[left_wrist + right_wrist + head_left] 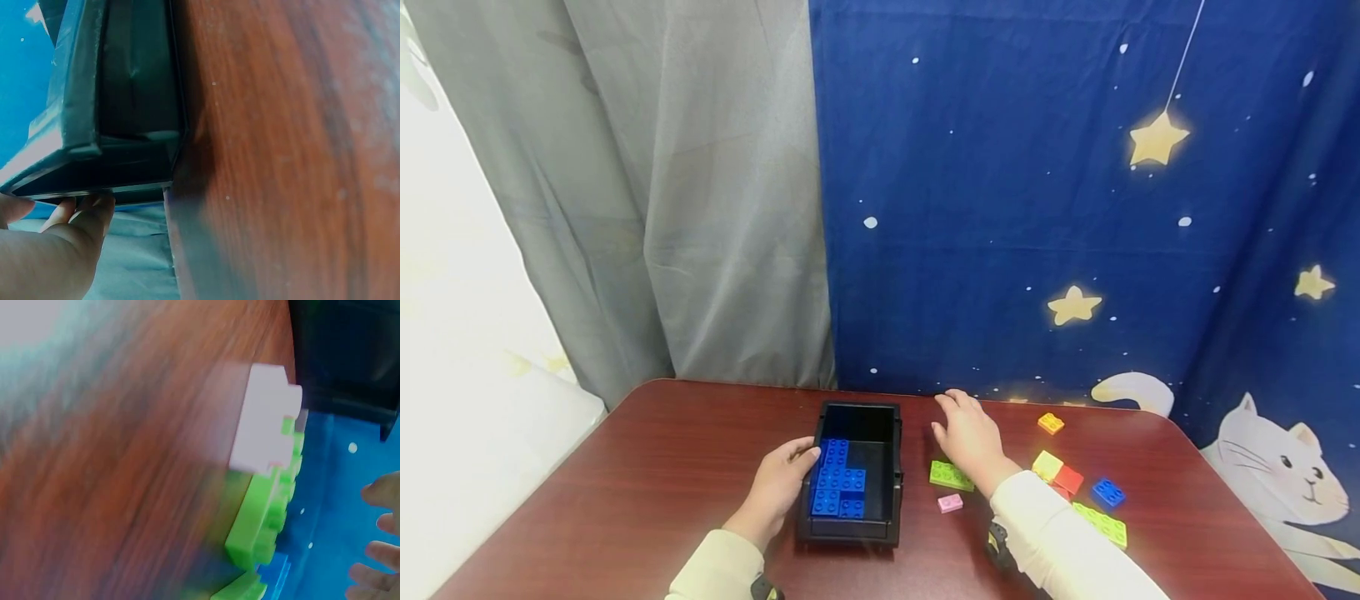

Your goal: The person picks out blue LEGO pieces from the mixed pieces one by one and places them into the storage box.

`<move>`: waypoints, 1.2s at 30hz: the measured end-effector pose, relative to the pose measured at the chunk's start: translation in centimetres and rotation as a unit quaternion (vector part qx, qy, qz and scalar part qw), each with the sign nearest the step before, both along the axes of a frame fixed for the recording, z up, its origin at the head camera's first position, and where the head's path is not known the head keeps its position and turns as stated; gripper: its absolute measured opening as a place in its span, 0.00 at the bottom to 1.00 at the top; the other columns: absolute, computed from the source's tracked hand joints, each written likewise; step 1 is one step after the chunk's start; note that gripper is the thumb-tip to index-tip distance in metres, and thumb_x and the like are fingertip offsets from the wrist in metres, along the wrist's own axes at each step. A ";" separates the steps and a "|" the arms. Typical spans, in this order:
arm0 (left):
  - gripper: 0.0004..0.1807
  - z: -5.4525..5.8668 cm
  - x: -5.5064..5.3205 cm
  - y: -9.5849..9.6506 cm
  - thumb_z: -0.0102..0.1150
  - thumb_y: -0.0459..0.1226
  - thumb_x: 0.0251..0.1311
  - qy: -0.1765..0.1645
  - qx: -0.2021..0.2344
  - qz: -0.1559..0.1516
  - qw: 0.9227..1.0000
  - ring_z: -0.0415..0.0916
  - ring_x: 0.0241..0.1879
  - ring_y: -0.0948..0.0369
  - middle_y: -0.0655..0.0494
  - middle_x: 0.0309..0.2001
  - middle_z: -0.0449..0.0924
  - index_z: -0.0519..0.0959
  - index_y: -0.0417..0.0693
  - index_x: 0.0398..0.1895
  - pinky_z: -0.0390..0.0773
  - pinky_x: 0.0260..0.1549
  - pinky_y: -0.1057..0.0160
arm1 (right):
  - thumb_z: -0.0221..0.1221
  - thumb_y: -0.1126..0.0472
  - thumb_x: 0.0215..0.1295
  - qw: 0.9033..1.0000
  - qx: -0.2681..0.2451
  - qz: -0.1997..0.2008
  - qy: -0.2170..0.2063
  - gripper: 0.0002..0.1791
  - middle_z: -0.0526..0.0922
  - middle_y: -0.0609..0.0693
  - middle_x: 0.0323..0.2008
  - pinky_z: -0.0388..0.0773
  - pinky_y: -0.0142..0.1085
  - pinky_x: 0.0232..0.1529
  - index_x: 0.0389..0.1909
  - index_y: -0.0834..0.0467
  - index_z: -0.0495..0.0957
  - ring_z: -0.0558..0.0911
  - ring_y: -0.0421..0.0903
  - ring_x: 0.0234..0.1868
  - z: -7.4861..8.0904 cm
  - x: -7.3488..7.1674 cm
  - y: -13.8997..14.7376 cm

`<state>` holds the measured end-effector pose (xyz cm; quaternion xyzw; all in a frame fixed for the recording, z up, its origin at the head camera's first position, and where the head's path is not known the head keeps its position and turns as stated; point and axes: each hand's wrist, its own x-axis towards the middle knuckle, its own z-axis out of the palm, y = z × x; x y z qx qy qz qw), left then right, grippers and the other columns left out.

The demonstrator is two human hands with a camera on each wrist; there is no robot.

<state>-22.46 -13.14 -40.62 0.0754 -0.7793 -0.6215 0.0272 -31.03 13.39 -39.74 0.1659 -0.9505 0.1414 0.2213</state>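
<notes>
A black plastic bin (848,530) stands on the table with several blue toy bricks (842,478) fitted along its left side. My left hand (775,487) grips the bin's left wall, thumb at the rim and fingers against the outside; in the left wrist view this hand (62,244) is at the bin's edge (81,119). To the right of the bin, my right hand (970,437) reaches over the table, fingers spread and holding nothing. Below it lie a lime green brick (950,475), partly covered by the hand, and a small pink brick (950,503).
More bricks lie right of the right forearm: an orange one (1051,423), a yellow-green one (1047,464), a red one (1069,479), a blue one (1108,493) and a long lime one (1105,527). Grey (737,208) and blue starry curtains (970,208) hang behind the table's far edge.
</notes>
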 end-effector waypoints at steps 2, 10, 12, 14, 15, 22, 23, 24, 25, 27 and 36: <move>0.24 -0.1 0.0 0.0 0.47 0.40 0.72 -0.001 0.000 0.002 1.000 0.69 0.60 0.43 0.35 0.61 0.72 0.68 0.33 0.64 0.71 0.58 0.44 | 0.66 0.58 0.57 1.000 -0.005 -0.010 -0.010 0.24 0.78 0.59 0.54 0.78 0.51 0.52 0.54 0.61 0.78 0.77 0.58 0.56 -0.1 -0.3 0.3; 0.23 -0.1 0.0 0.1 0.47 0.39 0.72 0.003 -0.001 0.001 1.000 0.70 0.59 0.44 0.36 0.60 0.72 0.68 0.33 0.64 0.73 0.56 0.46 | 0.66 0.57 0.58 0.997 -0.017 -0.049 -0.063 0.27 0.76 0.62 0.56 0.77 0.53 0.52 0.57 0.63 0.76 0.76 0.59 0.56 -0.4 -1.7 1.6; 0.23 -0.1 0.0 0.2 0.48 0.39 0.72 0.004 0.000 0.001 1.000 0.70 0.60 0.44 0.36 0.60 0.72 0.69 0.33 0.63 0.73 0.56 0.46 | 0.66 0.57 0.59 0.995 -0.022 -0.057 -0.076 0.27 0.76 0.62 0.57 0.76 0.55 0.52 0.58 0.63 0.75 0.76 0.60 0.56 -0.4 -2.0 1.9; 0.23 -0.1 0.0 0.3 0.48 0.39 0.71 0.005 0.000 0.000 1.000 0.70 0.60 0.43 0.36 0.60 0.72 0.69 0.33 0.63 0.73 0.56 0.46 | 0.65 0.57 0.59 0.994 -0.025 -0.065 -0.090 0.28 0.75 0.63 0.57 0.76 0.55 0.52 0.59 0.63 0.74 0.76 0.60 0.56 -0.5 -2.4 2.1; 0.23 -0.1 0.0 0.3 0.48 0.39 0.71 0.006 0.000 -0.001 1.000 0.70 0.60 0.43 0.36 0.60 0.72 0.69 0.33 0.63 0.73 0.56 0.46 | 0.65 0.57 0.59 0.993 -0.025 -0.069 -0.096 0.28 0.75 0.63 0.58 0.76 0.56 0.52 0.59 0.63 0.74 0.76 0.60 0.56 -0.5 -2.5 2.3; 0.22 0.0 -0.1 0.5 0.48 0.39 0.71 0.009 -0.003 0.001 1.000 0.71 0.59 0.43 0.35 0.60 0.73 0.70 0.33 0.62 0.72 0.57 0.45 | 0.65 0.56 0.60 0.987 -0.018 -0.084 -0.134 0.31 0.72 0.66 0.59 0.75 0.58 0.53 0.61 0.65 0.71 0.75 0.62 0.56 -0.9 -3.5 2.8; 0.22 0.1 -0.1 0.5 0.48 0.39 0.71 0.010 0.000 0.000 1.000 0.71 0.59 0.44 0.35 0.59 0.73 0.70 0.33 0.62 0.73 0.57 0.46 | 0.65 0.56 0.60 0.987 -0.017 -0.085 -0.138 0.31 0.72 0.66 0.59 0.75 0.58 0.53 0.61 0.66 0.71 0.75 0.63 0.56 -1.0 -3.7 2.8; 0.22 0.0 -0.1 0.5 0.49 0.39 0.71 0.011 0.002 0.000 1.000 0.71 0.59 0.44 0.35 0.59 0.73 0.70 0.33 0.62 0.73 0.57 0.46 | 0.65 0.56 0.60 0.986 -0.016 -0.086 -0.142 0.31 0.72 0.67 0.59 0.75 0.58 0.53 0.61 0.66 0.71 0.74 0.63 0.56 -1.0 -3.8 2.8; 0.22 0.0 -0.1 0.5 0.49 0.38 0.71 0.012 0.004 0.000 1.000 0.72 0.58 0.44 0.35 0.59 0.74 0.70 0.32 0.62 0.73 0.57 0.46 | 0.65 0.56 0.60 0.985 -0.013 -0.088 -0.146 0.31 0.72 0.67 0.59 0.75 0.58 0.53 0.61 0.66 0.70 0.74 0.63 0.56 -1.0 -3.9 2.8; 0.22 0.0 -0.1 0.5 0.49 0.38 0.71 0.014 0.007 0.000 1.000 0.72 0.58 0.44 0.35 0.58 0.74 0.70 0.32 0.61 0.73 0.57 0.46 | 0.64 0.55 0.60 0.984 -0.007 -0.091 -0.156 0.32 0.72 0.67 0.58 0.75 0.58 0.53 0.61 0.67 0.70 0.75 0.63 0.55 -1.1 -4.2 2.7; 0.21 0.0 -0.1 0.3 0.49 0.37 0.71 0.013 0.011 0.003 1.000 0.71 0.59 0.45 0.36 0.58 0.74 0.71 0.32 0.61 0.72 0.57 0.47 | 0.64 0.54 0.60 0.977 0.005 -0.099 -0.187 0.31 0.74 0.68 0.55 0.76 0.58 0.51 0.59 0.69 0.71 0.77 0.64 0.53 -1.5 -5.1 2.5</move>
